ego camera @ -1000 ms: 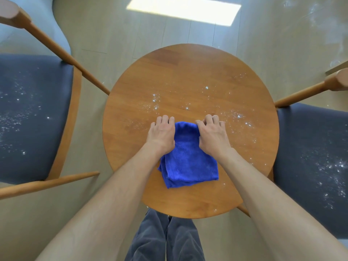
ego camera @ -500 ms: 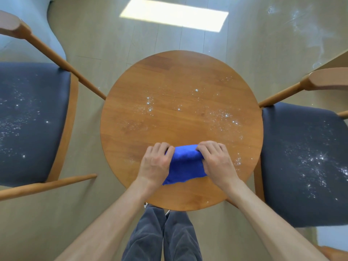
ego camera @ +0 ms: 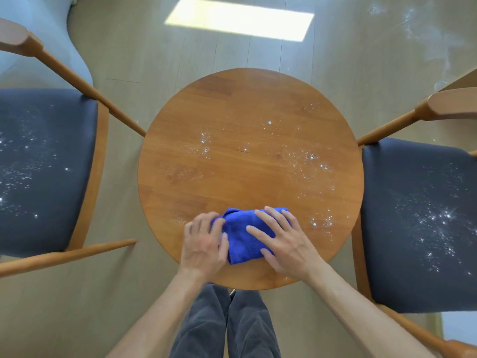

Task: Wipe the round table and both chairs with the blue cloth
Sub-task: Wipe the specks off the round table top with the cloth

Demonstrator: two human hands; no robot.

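Observation:
The blue cloth [ego camera: 242, 236] lies folded near the front edge of the round wooden table [ego camera: 250, 104]. My left hand [ego camera: 204, 244] rests on the cloth's left side with curled fingertips touching its edge. My right hand [ego camera: 281, 239] lies flat on the cloth's right part, fingers spread and straight. White powder is scattered over the table's middle and right. The left chair [ego camera: 44, 161] and the right chair [ego camera: 423, 220] have dark seats, both speckled with white powder.
Wooden chair arms and backs reach toward the table from both sides. My grey trouser legs [ego camera: 224, 326] show below the table's front edge. A bright patch of sunlight [ego camera: 240, 19] and white smears mark the pale floor behind.
The cloth went from lying open to a folded bundle nearer the table's front edge. My right hand has gone from gripping it to lying flat on top.

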